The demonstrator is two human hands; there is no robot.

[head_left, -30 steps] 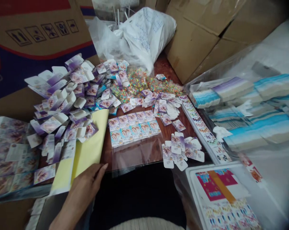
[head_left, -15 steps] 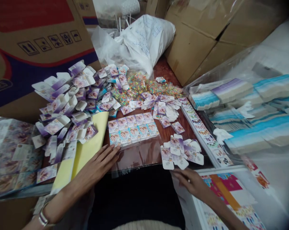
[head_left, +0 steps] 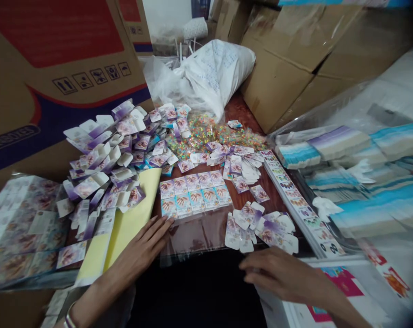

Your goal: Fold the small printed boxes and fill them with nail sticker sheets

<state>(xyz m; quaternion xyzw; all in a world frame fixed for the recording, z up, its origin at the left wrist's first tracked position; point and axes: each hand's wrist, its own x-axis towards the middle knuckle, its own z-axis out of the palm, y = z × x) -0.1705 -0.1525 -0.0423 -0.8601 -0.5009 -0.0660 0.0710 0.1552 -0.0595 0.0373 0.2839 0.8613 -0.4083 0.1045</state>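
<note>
My left hand [head_left: 148,239] lies flat with fingers stretched out, its fingertips on the left edge of a clear plastic bag [head_left: 203,232]. Inside the bag, two rows of small printed boxes [head_left: 196,191] lie side by side, one purple and one blue. Low on the right, past the table's front edge, my right hand [head_left: 271,269] has loosely bent fingers apart from the thumb; I see nothing in it. Just above it, flat unfolded cartons [head_left: 276,230] lie in a loose pile. A yellow sheet [head_left: 131,232] extends under my left forearm.
Opened small cartons [head_left: 100,159] are heaped at left beside a big cardboard box [head_left: 100,36]. Bright little packets [head_left: 220,132] spill near a white sack [head_left: 223,64]. A printed strip [head_left: 295,200] edges the table; banded carton stacks [head_left: 374,196] lie right. Wrapped boxes [head_left: 28,228] sit far left.
My right hand has moved up and its fingers have spread somewhat. The flat cartons near it have shifted into two clusters. My left hand stays on the bag; the view has tilted slightly.
</note>
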